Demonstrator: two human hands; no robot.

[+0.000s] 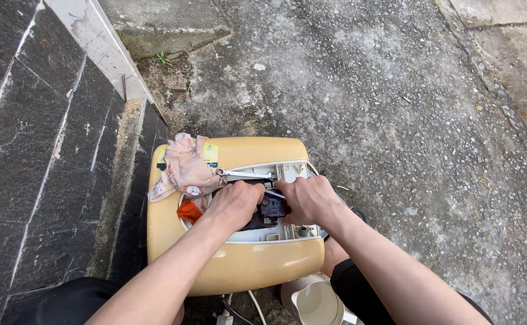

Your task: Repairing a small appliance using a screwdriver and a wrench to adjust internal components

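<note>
A yellow-beige appliance housing [239, 265] lay on the concrete ground [396, 120], turned so that its open white-rimmed cavity [287, 232] faced up. Inside that cavity sat one dark motor-like part [269, 210], one orange piece [189, 211] at the left end, and white ribs and posts along the right and near rim. One metal wrench [248, 174] lay across the far rim of the opening, and one crumpled pinkish rag [185, 165] was heaped over the housing's far left corner, partly covering a yellow label. The left hand [234, 204] was curled down over the left side of the dark part, its fingers bent into the cavity; whether they actually gripped it could not be told. The right hand [310, 200] lay just beside it on the part's right side, fingers likewise folded down and their grasp hidden. The two hands nearly touched. One cream plastic jug-like part [314, 301] stood near the housing's near edge, between the person's knees, with cables [239, 307] trailing beside it. To the left the housing lay close against a dark tiled step [46, 150]; to the right and beyond, the ground lay open.
</note>
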